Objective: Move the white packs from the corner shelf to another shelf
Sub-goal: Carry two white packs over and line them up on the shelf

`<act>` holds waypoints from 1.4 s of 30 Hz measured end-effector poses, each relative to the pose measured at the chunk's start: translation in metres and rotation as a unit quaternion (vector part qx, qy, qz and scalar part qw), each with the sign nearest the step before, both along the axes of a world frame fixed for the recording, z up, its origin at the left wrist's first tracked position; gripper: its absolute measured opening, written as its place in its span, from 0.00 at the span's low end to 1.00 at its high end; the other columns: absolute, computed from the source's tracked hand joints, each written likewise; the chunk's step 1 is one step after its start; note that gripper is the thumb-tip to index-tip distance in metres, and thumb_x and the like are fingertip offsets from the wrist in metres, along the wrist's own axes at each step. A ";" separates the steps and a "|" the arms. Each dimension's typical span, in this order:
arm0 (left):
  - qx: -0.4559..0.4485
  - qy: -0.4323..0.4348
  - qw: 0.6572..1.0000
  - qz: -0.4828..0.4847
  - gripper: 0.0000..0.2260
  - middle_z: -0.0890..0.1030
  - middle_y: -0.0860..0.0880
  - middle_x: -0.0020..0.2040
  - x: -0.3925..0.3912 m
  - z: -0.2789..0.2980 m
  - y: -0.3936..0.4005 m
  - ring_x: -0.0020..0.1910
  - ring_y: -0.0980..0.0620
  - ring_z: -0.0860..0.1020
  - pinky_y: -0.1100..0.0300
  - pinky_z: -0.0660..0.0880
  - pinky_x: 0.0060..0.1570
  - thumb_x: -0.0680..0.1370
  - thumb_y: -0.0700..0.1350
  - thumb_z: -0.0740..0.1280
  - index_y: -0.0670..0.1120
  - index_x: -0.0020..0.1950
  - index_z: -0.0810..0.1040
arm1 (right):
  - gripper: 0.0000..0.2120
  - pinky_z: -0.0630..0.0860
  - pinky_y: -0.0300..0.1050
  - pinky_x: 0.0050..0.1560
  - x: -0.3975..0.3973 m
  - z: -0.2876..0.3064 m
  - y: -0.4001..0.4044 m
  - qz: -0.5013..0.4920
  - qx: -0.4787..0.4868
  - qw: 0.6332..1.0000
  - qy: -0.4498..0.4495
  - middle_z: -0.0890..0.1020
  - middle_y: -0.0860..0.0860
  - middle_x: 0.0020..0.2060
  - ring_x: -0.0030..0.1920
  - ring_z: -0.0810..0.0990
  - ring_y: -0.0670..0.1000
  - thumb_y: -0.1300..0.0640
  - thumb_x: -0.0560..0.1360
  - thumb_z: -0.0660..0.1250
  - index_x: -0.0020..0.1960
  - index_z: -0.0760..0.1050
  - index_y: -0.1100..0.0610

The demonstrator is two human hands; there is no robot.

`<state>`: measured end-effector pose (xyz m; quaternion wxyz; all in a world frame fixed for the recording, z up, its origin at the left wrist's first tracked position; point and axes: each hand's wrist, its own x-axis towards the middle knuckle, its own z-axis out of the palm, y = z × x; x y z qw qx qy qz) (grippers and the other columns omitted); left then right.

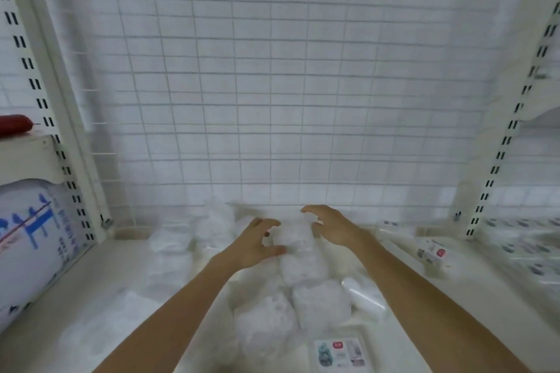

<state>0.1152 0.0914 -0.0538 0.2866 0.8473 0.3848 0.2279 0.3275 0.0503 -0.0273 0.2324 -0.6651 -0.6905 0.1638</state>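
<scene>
a white pack [292, 235] at the back of the shelf [121, 275] is framed by both hands: the left hand [253, 244] at its 9 o'clock, fingers curled against it, the right hand [328, 225] at 3 o'clock, fingers spread. more white packs [306, 291] are heaped toward 6 o'clock. little progress is judged made; whether this is the corner shelf cannot be told.

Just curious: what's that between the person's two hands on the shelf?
A white pack sits between the left hand and the right hand, with fingers curled toward its sides. The blurry head view does not show whether they touch it.
</scene>
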 end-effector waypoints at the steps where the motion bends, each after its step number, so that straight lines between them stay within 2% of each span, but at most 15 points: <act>1: -0.004 -0.010 1.000 0.002 0.26 0.66 0.49 0.62 0.000 -0.002 0.002 0.57 0.53 0.71 0.65 0.72 0.54 0.73 0.51 0.70 0.48 0.68 0.66 | 0.20 0.62 0.46 0.70 0.000 -0.002 0.004 0.007 -0.003 1.000 -0.005 0.67 0.53 0.69 0.69 0.66 0.52 0.64 0.78 0.58 0.69 0.67 0.53; 7: -0.011 -0.060 0.998 0.011 0.22 0.68 0.51 0.59 0.000 -0.007 0.009 0.56 0.55 0.71 0.74 0.71 0.45 0.74 0.46 0.69 0.47 0.67 0.68 | 0.24 0.55 0.37 0.68 0.007 -0.006 0.023 0.048 -0.020 0.998 -0.036 0.63 0.50 0.71 0.71 0.60 0.50 0.65 0.77 0.60 0.71 0.64 0.51; 9: -0.011 -0.074 0.997 0.011 0.21 0.69 0.51 0.58 0.000 -0.007 0.009 0.56 0.54 0.71 0.71 0.73 0.47 0.74 0.45 0.69 0.47 0.66 0.69 | 0.24 0.57 0.36 0.66 0.009 -0.009 0.026 0.045 -0.029 0.998 -0.023 0.63 0.50 0.71 0.71 0.61 0.49 0.64 0.76 0.62 0.70 0.65 0.50; 13: -0.014 -0.081 0.997 0.012 0.20 0.70 0.50 0.56 -0.004 -0.009 0.010 0.56 0.52 0.72 0.65 0.75 0.50 0.73 0.45 0.71 0.50 0.63 0.70 | 0.22 0.64 0.35 0.60 0.012 -0.009 0.029 0.039 -0.031 0.999 0.016 0.69 0.48 0.66 0.66 0.67 0.48 0.62 0.73 0.68 0.66 0.69 0.51; 17: -0.009 -0.086 0.996 -0.001 0.22 0.70 0.49 0.57 -0.006 -0.012 0.011 0.55 0.53 0.72 0.68 0.73 0.50 0.71 0.45 0.73 0.55 0.60 0.69 | 0.20 0.66 0.39 0.58 0.012 -0.009 0.029 0.039 -0.038 0.997 0.048 0.70 0.47 0.62 0.62 0.69 0.49 0.57 0.71 0.71 0.61 0.71 0.50; 20: 0.013 -0.078 0.997 -0.009 0.24 0.69 0.49 0.58 -0.005 -0.013 0.010 0.56 0.54 0.71 0.74 0.69 0.50 0.71 0.43 0.73 0.52 0.64 0.68 | 0.15 0.70 0.44 0.59 0.013 -0.012 0.028 0.030 -0.023 0.996 0.083 0.71 0.51 0.59 0.61 0.70 0.51 0.57 0.70 0.72 0.53 0.71 0.49; 22: 0.035 -0.071 0.997 -0.010 0.25 0.67 0.49 0.59 -0.006 -0.014 0.009 0.56 0.55 0.70 0.76 0.69 0.49 0.71 0.43 0.73 0.50 0.65 0.68 | 0.14 0.71 0.43 0.58 0.014 -0.015 0.026 0.025 -0.006 0.996 0.086 0.70 0.50 0.54 0.58 0.71 0.51 0.57 0.70 0.72 0.50 0.70 0.49; 26: 0.071 -0.059 0.996 -0.014 0.24 0.64 0.53 0.60 -0.008 -0.014 0.005 0.52 0.58 0.71 0.70 0.73 0.47 0.71 0.48 0.73 0.51 0.64 0.70 | 0.14 0.71 0.39 0.52 0.014 -0.018 0.016 0.025 0.030 0.996 0.085 0.70 0.46 0.52 0.54 0.71 0.48 0.57 0.70 0.71 0.50 0.70 0.46; 29: 0.087 -0.070 0.994 -0.023 0.23 0.70 0.57 0.56 -0.010 -0.009 -0.001 0.52 0.61 0.72 0.70 0.73 0.47 0.67 0.62 0.69 0.55 0.59 0.71 | 0.14 0.68 0.34 0.50 0.014 -0.021 0.008 0.016 0.061 0.993 0.103 0.71 0.46 0.52 0.52 0.71 0.46 0.56 0.69 0.72 0.50 0.71 0.44; 31: 0.086 -0.107 0.990 -0.013 0.23 0.73 0.58 0.54 -0.010 -0.007 -0.003 0.53 0.62 0.73 0.71 0.72 0.49 0.67 0.65 0.66 0.55 0.57 0.73 | 0.13 0.67 0.30 0.47 0.015 -0.021 0.003 -0.003 0.084 0.987 0.134 0.74 0.44 0.50 0.49 0.72 0.43 0.56 0.69 0.72 0.49 0.73 0.45; 33: 0.060 -0.147 0.987 0.017 0.15 0.74 0.54 0.52 -0.007 -0.005 -0.004 0.52 0.59 0.75 0.70 0.73 0.48 0.71 0.56 0.70 0.52 0.54 0.75 | 0.10 0.72 0.34 0.46 0.016 -0.021 -0.001 -0.037 0.101 0.974 0.201 0.77 0.45 0.49 0.47 0.75 0.44 0.56 0.69 0.72 0.47 0.75 0.46; 35: 0.035 -0.182 0.980 0.065 0.06 0.76 0.49 0.49 -0.004 -0.001 -0.006 0.46 0.54 0.79 0.67 0.75 0.43 0.74 0.49 0.68 0.48 0.47 0.77 | 0.05 0.77 0.47 0.47 0.013 -0.018 -0.005 -0.081 0.108 0.950 0.283 0.79 0.50 0.46 0.44 0.77 0.49 0.56 0.72 0.69 0.45 0.77 0.47; 36: 0.021 -0.199 0.975 0.091 0.07 0.76 0.48 0.47 -0.002 0.001 -0.007 0.43 0.51 0.80 0.64 0.76 0.40 0.75 0.48 0.67 0.45 0.44 0.77 | 0.02 0.79 0.51 0.48 0.012 -0.015 -0.008 -0.099 0.104 0.937 0.319 0.80 0.51 0.44 0.44 0.78 0.50 0.55 0.73 0.67 0.45 0.77 0.49; 38: -0.030 -0.230 0.965 0.120 0.12 0.78 0.46 0.44 -0.001 0.007 -0.010 0.39 0.46 0.81 0.56 0.78 0.38 0.77 0.47 0.64 0.38 0.44 0.77 | 0.06 0.80 0.54 0.49 0.010 -0.008 -0.012 -0.132 0.082 0.911 0.383 0.81 0.51 0.42 0.44 0.80 0.50 0.52 0.75 0.65 0.46 0.78 0.54; 42: -0.199 -0.289 0.928 0.124 0.14 0.80 0.43 0.46 -0.005 0.014 -0.014 0.43 0.47 0.81 0.56 0.80 0.37 0.80 0.49 0.59 0.37 0.48 0.72 | 0.13 0.82 0.53 0.40 0.008 -0.003 -0.020 -0.174 0.037 0.881 0.438 0.81 0.55 0.42 0.36 0.79 0.52 0.46 0.75 0.64 0.44 0.77 0.55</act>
